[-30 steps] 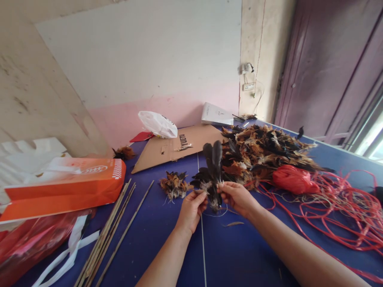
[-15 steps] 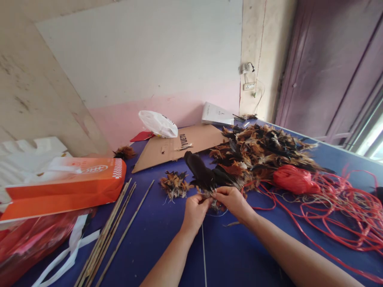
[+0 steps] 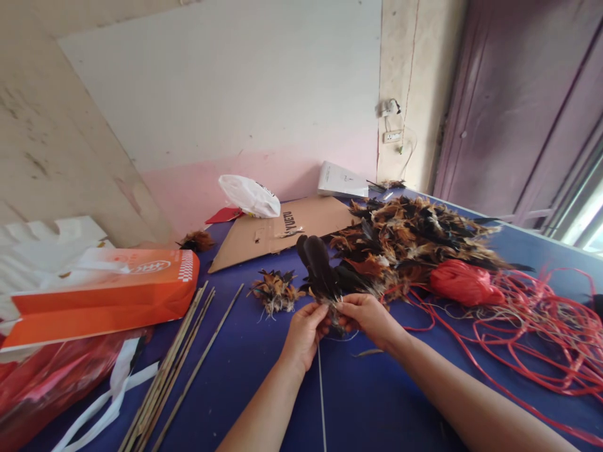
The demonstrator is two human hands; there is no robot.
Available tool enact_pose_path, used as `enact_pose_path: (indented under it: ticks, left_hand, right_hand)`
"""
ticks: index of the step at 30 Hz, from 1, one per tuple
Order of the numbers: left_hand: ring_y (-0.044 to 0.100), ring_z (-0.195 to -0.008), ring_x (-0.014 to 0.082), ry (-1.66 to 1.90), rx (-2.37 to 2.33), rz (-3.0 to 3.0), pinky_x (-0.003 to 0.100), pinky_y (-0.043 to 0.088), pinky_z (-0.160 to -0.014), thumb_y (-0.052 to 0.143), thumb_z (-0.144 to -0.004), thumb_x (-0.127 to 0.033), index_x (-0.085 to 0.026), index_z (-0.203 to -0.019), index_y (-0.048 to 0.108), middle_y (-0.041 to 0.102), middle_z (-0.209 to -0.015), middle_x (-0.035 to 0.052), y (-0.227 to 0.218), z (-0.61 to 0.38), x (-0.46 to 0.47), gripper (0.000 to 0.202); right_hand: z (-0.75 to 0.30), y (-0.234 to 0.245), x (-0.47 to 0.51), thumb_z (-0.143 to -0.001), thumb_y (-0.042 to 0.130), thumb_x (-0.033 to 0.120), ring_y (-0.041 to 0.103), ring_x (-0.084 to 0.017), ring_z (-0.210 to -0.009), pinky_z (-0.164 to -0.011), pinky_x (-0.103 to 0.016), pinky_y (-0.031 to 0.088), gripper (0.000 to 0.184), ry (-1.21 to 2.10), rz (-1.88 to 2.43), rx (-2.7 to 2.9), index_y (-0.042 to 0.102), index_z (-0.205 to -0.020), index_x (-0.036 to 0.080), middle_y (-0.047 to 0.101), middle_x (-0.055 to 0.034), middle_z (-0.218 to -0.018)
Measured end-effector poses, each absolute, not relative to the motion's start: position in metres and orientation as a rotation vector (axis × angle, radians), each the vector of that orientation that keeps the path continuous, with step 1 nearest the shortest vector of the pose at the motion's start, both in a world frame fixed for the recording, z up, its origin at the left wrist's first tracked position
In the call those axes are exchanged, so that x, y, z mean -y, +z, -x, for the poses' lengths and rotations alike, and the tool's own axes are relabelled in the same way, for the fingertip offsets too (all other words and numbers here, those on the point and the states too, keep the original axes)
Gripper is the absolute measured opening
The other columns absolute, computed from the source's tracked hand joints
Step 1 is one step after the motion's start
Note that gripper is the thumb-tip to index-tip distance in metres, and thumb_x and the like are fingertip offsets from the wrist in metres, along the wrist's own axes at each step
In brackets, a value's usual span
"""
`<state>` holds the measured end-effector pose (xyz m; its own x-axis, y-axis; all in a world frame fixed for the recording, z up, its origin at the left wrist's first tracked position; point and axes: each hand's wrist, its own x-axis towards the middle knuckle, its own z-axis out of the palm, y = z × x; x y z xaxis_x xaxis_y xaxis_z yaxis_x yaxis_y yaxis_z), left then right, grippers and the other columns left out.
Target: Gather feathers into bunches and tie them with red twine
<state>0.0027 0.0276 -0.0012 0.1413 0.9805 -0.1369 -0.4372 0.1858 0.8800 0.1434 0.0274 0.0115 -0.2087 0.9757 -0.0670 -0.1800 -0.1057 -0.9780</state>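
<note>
Dark feathers [image 3: 321,267] stand up from between my two hands, their pale fluffy lower ends pinched in my fingers. My left hand [image 3: 306,329] grips them from the left, thumb on top. From the right, my right hand [image 3: 365,317] closes its thumb and fingers on the same base. A thin thread loops below the fingertips; what it is tied to I cannot make out. Left of my hands lies a small bundle of brown and black feathers [image 3: 276,290]. Just beyond my right hand spreads a big heap of brown and black feathers [image 3: 409,235].
Red plastic twine [image 3: 527,333] sprawls on the right of the blue table [image 3: 377,408]. Thin sticks [image 3: 174,364] lie at left beside an orange bag [image 3: 108,295]. Behind are a flat cardboard sheet [image 3: 325,216], a white plastic bag [image 3: 249,196] and a white box [image 3: 342,180].
The dark feathers have tilted a little to the right and spread into two clearer blades. My left fingers have shifted their hold slightly at the base; the rest looks the same.
</note>
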Motion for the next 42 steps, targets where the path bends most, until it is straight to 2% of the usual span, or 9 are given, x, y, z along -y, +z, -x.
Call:
enact_pose_path:
  ticks: [5, 13, 22, 27, 32, 36, 42]
  left_hand:
    - [0.055, -0.054, 0.0081, 1.165, -0.719, -0.767, 0.017, 0.04, -0.05, 0.07, -0.062, -0.02, -0.012, -0.068, 0.065, 0.063, -0.061, 0.0017, 0.002, -0.002, -0.027, 0.011]
    - [0.055, -0.058, 0.0085, 1.332, -0.81, -0.872, 0.019, 0.04, -0.058, 0.073, -0.054, -0.014, -0.014, -0.064, 0.062, 0.063, -0.06, -0.0016, 0.002, -0.003, -0.03, 0.014]
    - [0.055, -0.055, 0.0104, 1.364, -0.794, -1.014, 0.022, 0.041, -0.058, 0.068, -0.059, -0.014, -0.016, -0.07, 0.06, 0.062, -0.06, -0.0018, 0.001, -0.004, -0.027, 0.014]
    - [0.057, -0.061, 0.0112, 1.348, -0.704, -0.874, 0.023, 0.043, -0.062, 0.071, -0.058, -0.016, -0.015, -0.078, 0.062, 0.065, -0.07, 0.0013, 0.007, -0.009, -0.024, 0.022]
    - [0.056, -0.063, 0.0116, 1.316, -0.862, -0.907, 0.022, 0.042, -0.062, 0.068, -0.063, -0.03, -0.013, -0.075, 0.067, 0.065, -0.069, 0.0037, 0.003, -0.015, -0.019, 0.02]
    - [0.056, -0.065, 0.0127, 1.353, -0.897, -1.052, 0.023, 0.041, -0.062, 0.059, -0.072, -0.037, -0.013, -0.082, 0.068, 0.065, -0.074, 0.0052, 0.0, -0.02, -0.013, 0.027]
    - [0.052, -0.052, 0.0116, 1.353, -0.793, -1.067, 0.024, 0.041, -0.053, 0.058, -0.074, -0.035, -0.013, -0.084, 0.068, 0.061, -0.057, 0.002, 0.008, -0.021, -0.01, 0.026]
  right_hand:
    - [-0.143, 0.011, -0.027, -0.064, 0.065, 0.034, 0.05, -0.006, -0.045, -0.043, -0.017, 0.041, 0.023, 1.584, 1.016, 1.178, 0.059, -0.066, 0.011, 0.056, 0.0014, -0.05]
    - [-0.148, 0.008, -0.027, -0.066, 0.065, 0.036, 0.054, -0.007, -0.048, -0.045, -0.017, 0.045, 0.026, 1.719, 0.984, 1.163, 0.061, -0.067, 0.01, 0.058, -0.0007, -0.055]
    - [-0.147, 0.009, -0.026, -0.067, 0.064, 0.033, 0.059, -0.01, -0.056, -0.04, -0.015, 0.042, 0.024, 1.739, 1.012, 1.162, 0.062, -0.074, 0.01, 0.064, -0.006, -0.074]
    - [-0.143, 0.008, -0.025, -0.067, 0.064, 0.033, 0.047, -0.002, -0.041, -0.036, -0.013, 0.035, 0.023, 1.718, 0.971, 1.132, 0.061, -0.066, 0.01, 0.059, -0.0006, -0.059]
    - [-0.137, 0.011, -0.024, -0.068, 0.061, 0.037, 0.042, -0.003, -0.039, -0.038, -0.015, 0.033, 0.027, 1.458, 0.983, 1.169, 0.059, -0.061, 0.011, 0.052, 0.0024, -0.049]
    - [-0.135, 0.012, -0.023, -0.069, 0.058, 0.038, 0.043, -0.004, -0.041, -0.039, -0.016, 0.034, 0.027, 1.316, 1.016, 1.209, 0.06, -0.062, 0.012, 0.052, 0.0026, -0.05]
    - [-0.132, 0.015, -0.019, -0.071, 0.055, 0.042, 0.044, -0.006, -0.039, -0.038, -0.017, 0.034, 0.032, 1.265, 1.115, 1.374, 0.059, -0.058, 0.013, 0.052, 0.0021, -0.045]
